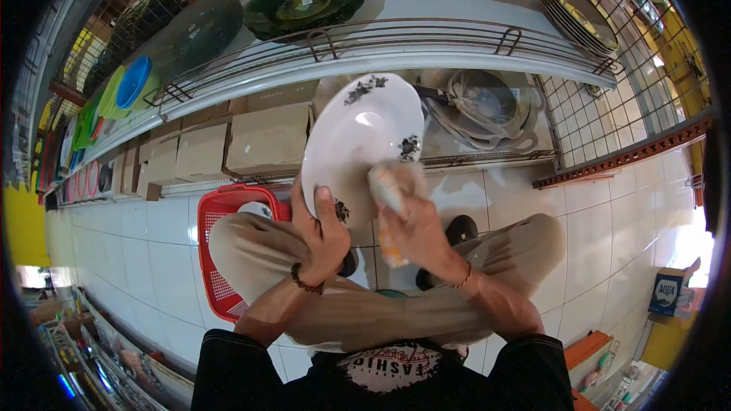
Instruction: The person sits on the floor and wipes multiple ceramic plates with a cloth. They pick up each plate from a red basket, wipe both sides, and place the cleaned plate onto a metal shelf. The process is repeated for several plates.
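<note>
A white oval plate with dark floral prints (357, 131) is tilted up in front of me. My left hand (322, 231) grips its lower left edge, thumb on the inner face. In my right hand (417, 234) is a bunched white and orange cloth (394, 188), held against or close to the plate's lower right part; this area is blurred. A red plastic basket (204, 240) stands on the floor by my left knee, with a similar patterned white dish (256, 208) inside it.
Above, a wire-railed shelf (434, 34) holds green glass plates (305, 3), a stack of plates (579, 17) and coloured bowls (134, 83). Cardboard boxes (268, 137) and wrapped pans (485, 103) sit on the lower shelf. Wire mesh (594, 120) borders the right side.
</note>
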The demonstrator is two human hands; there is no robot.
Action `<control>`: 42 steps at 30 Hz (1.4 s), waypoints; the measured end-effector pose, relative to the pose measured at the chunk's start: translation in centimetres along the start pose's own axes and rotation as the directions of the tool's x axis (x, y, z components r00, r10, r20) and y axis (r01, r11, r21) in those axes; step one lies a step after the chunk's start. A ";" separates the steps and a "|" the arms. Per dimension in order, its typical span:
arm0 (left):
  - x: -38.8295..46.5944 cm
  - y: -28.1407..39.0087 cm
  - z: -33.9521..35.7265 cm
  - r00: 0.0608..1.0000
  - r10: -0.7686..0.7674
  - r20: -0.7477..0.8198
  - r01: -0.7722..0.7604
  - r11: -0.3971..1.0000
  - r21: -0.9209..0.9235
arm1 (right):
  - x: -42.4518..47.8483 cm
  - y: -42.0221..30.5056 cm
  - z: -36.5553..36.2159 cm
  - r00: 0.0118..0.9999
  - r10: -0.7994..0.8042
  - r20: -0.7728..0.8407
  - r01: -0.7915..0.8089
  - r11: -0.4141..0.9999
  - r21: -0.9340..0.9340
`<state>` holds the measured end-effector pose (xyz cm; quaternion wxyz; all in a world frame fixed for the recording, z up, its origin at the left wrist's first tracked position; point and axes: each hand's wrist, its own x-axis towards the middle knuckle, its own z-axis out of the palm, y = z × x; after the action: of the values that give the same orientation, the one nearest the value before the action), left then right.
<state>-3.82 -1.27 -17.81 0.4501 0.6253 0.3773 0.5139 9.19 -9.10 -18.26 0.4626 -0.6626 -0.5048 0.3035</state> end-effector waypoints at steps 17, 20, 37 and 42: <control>-0.3 -0.9 -0.1 0.999 0.033 0.017 -0.034 0.998 0.048 | -0.4 -0.9 -0.6 0.999 -0.036 0.036 0.048 0.902 -0.429; -0.5 -0.7 -0.6 0.994 0.064 0.093 -0.076 0.987 0.140 | 1.3 0.2 -2.7 0.993 -0.081 -0.089 0.026 0.865 -0.501; 3.2 1.2 -1.5 0.853 -0.494 -0.171 0.311 0.743 -0.592 | 1.7 1.7 -8.8 0.921 0.082 -0.381 0.136 0.849 0.511; 2.3 -1.7 -1.7 0.871 -0.482 0.097 0.461 0.730 -0.504 | 0.4 1.4 -5.9 0.955 0.293 -0.054 -0.014 0.225 0.974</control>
<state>-5.04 1.67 -18.59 0.7072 0.3560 0.3821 0.4765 14.96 -10.66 -17.26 0.7925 -0.3135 -0.0861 0.5159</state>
